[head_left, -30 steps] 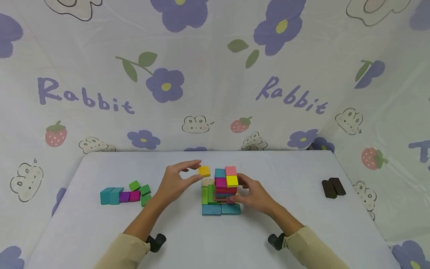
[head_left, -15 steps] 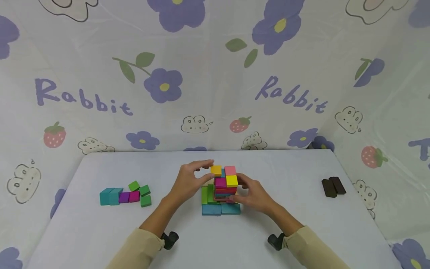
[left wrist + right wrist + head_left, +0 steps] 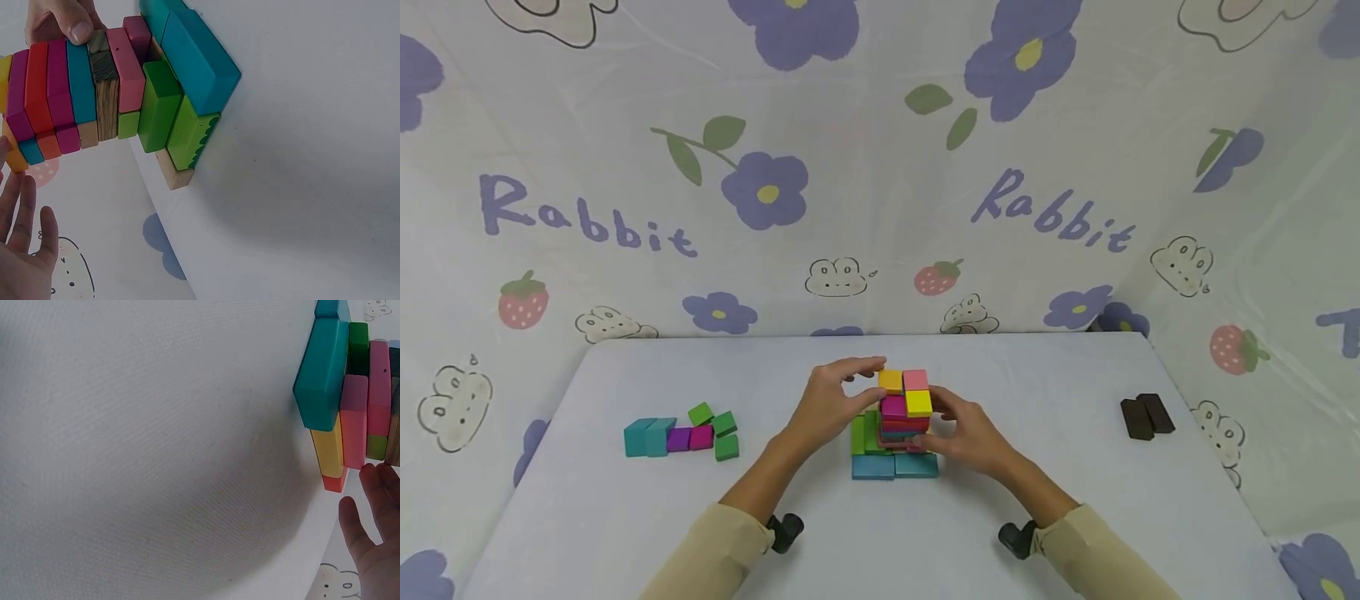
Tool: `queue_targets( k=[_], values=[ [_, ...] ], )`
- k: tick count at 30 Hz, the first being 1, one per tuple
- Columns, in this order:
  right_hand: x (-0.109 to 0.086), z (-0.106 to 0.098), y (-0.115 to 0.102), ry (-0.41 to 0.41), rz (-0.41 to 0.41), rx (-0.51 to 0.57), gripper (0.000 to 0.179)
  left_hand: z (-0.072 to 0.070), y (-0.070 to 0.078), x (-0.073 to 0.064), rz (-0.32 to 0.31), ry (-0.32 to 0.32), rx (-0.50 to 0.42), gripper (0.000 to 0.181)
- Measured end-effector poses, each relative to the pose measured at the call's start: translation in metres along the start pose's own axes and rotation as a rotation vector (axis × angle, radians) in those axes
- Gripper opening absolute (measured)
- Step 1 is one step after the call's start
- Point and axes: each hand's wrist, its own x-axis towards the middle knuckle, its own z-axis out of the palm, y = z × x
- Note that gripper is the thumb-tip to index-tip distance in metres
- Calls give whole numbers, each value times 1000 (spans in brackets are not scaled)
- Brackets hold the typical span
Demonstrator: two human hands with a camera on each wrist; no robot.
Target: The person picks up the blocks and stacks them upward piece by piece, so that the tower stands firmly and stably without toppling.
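Teal blocks [image 3: 872, 467] nearest you foot the tower [image 3: 893, 408] on the counter [image 3: 880, 542]; your right hand [image 3: 973, 433] grips its side; beyond, your left hand [image 3: 835, 396] pinches the orange block [image 3: 891, 382] on top (likely light, hard and smooth). Hold it by opposite faces; the tower could topple.

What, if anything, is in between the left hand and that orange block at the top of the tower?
Nothing visible: the left hand pinches the orange block directly. No gap shows between it and the teal block beneath, either. The right hand is lower, on the tower's other side.
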Motion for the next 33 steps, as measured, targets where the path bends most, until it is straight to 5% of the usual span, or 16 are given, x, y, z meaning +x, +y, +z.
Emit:
queue_targets(
  k=[9,17,23,33],
  values=[
    [1,1,-3,-5,30,1,75,-7,-4,-6,-24,21,-19,45],
    [1,1,-4,-2,35,-10,75,-37,-30,-24,-53,95,-32,42],
    [1,0,-2,-2,16,-4,74,-67,-55,-48,-111,128,8,42],
    [1,2,-2,2,20,-8,75,-116,-106,-102,-270,131,211,39]
  ],
)
